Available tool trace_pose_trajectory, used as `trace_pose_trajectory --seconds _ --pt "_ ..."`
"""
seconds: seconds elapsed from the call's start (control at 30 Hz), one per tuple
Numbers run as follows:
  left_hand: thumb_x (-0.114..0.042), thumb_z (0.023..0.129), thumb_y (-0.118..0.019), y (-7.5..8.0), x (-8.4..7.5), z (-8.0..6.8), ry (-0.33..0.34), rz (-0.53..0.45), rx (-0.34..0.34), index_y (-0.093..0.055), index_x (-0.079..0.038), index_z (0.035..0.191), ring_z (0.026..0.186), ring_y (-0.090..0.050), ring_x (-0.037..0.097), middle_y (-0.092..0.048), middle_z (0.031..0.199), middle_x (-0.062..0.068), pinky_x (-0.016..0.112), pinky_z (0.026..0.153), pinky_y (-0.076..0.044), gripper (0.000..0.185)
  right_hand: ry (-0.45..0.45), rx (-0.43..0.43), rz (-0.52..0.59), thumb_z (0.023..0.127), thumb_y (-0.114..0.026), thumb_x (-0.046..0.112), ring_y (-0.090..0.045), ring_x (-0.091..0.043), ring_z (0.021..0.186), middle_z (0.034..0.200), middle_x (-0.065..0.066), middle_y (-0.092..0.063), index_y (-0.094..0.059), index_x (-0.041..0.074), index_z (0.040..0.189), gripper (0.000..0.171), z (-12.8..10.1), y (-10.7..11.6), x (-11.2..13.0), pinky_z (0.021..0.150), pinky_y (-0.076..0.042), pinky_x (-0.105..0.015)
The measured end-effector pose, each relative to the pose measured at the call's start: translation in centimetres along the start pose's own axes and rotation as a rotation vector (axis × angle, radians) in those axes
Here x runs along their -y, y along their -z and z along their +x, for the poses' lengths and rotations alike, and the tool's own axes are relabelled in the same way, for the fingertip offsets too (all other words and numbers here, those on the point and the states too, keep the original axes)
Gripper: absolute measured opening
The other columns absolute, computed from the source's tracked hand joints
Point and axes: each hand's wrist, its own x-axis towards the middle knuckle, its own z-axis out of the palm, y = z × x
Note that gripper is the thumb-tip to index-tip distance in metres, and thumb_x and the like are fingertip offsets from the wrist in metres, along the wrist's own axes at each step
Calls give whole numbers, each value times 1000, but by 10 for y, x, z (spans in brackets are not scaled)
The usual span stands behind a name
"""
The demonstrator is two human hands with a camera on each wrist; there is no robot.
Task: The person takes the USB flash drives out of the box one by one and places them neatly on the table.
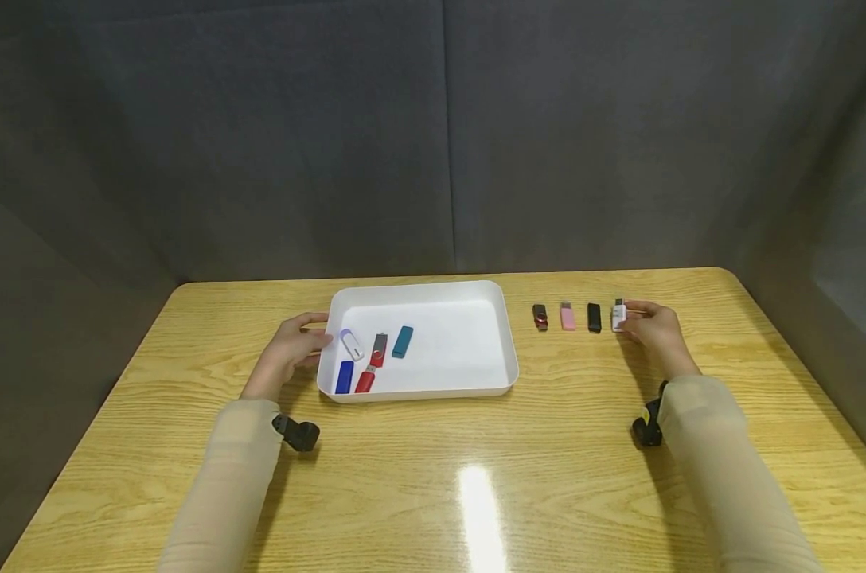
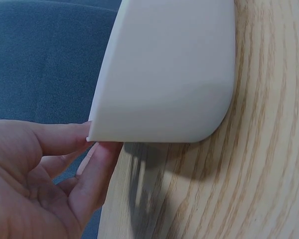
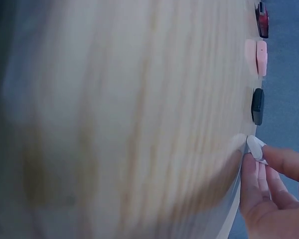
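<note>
My left hand (image 1: 294, 348) grips the left side of a white tray (image 1: 426, 395); in the left wrist view its fingers (image 2: 65, 139) meet at the rim. Toward the tray's left end lie USB sticks: a white and lilac one (image 1: 351, 344), a blue one (image 1: 344, 377), a grey and red one (image 1: 379, 350), a red one (image 1: 365, 380) and a teal one (image 1: 402, 341). Far to the right, my right hand (image 1: 653, 328) pinches a white USB stick (image 1: 618, 317) between thumb and fingers, close over the table, its plug pointing away from me.
Between the tray and my right hand, a dark red swivel USB stick (image 1: 540, 317), a pink one (image 1: 567, 316) and a black one (image 1: 594, 317) lie in a row. The wooden table (image 1: 397, 485) ends at a grey curtain (image 1: 333, 159) behind and at both sides.
</note>
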Motion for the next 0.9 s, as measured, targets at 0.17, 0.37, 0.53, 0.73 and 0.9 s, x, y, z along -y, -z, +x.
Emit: trace_pose_trajectory --seconds 0.17,0.37,0.53,0.73,0.9 --pt "-9 99 -46 0 1 1 1 -3 1 -31 -5 148 129 -48 39 -42 144 27 47 105 -45 52 -5 -4 -30 92 -50 0 -48 10 74 122 -16 -50 -32 -9 144 55 -1 2 -3 72 -52 -8" --pt "-8 99 -46 0 4 0 -10 -9 8 -31 -4 148 128 -49 39 -43 143 27 46 104 -46 51 -6 -5 -36 93 -51 2 -49 9 75 109 -4 -52 -34 -9 143 54 -1 3 -6 72 -52 -9" --pt "-8 99 -46 0 5 1 -16 -16 19 -31 -3 148 128 -49 39 -43 143 28 45 103 -47 52 0 -26 -61 93 -50 3 -50 11 70 106 -4 -53 -36 -10 142 52 1 2 -6 68 -51 -9" --pt "-9 99 -46 0 2 1 -4 -22 11 -30 -4 148 128 -49 38 -44 143 27 45 105 -46 52 -8 -52 -68 93 -51 3 -52 10 66 97 1 -55 -39 -10 140 50 2 1 -5 64 -51 -9" --pt "-9 99 -46 0 2 2 -5 -23 10 -31 -5 148 128 -49 37 -44 143 26 45 104 -46 52 -11 -54 -40 92 -51 1 -55 9 64 92 5 -54 -38 -10 140 52 1 2 -3 64 -52 -11"
